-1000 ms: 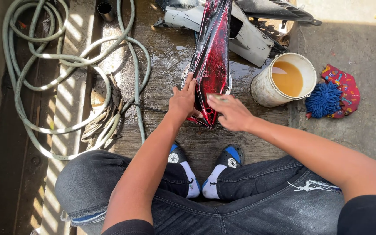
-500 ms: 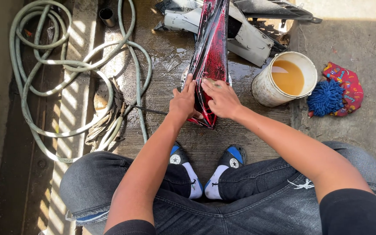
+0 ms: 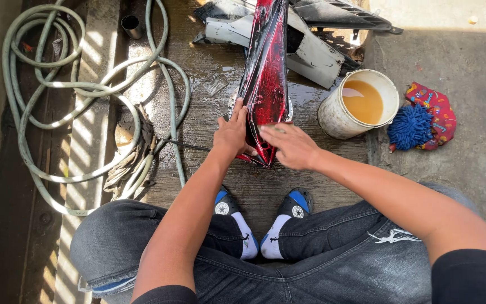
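Head view. Panel (image 3: 265, 79), red-and-black, glossy, wet: set on the wet floor (image 3: 209, 163) just ahead of the shoes (image 3: 265, 222), long axis running straight away from the body, near tip pointing back between the hands. Left hand (image 3: 233, 134): flat against the panel's left edge near the tip, fingers together, steadying, not clamped round it. Right hand (image 3: 291, 145): palm down on the panel's face near the tip, fingers loosely spread, nothing pinched. Both equally near. Bucket (image 3: 358, 104) of brownish water: right of panel, close. Blue mitt (image 3: 410, 126): beyond bucket. Hose (image 3: 74, 95): coiled, far left. Grey panels (image 3: 310, 48): behind.
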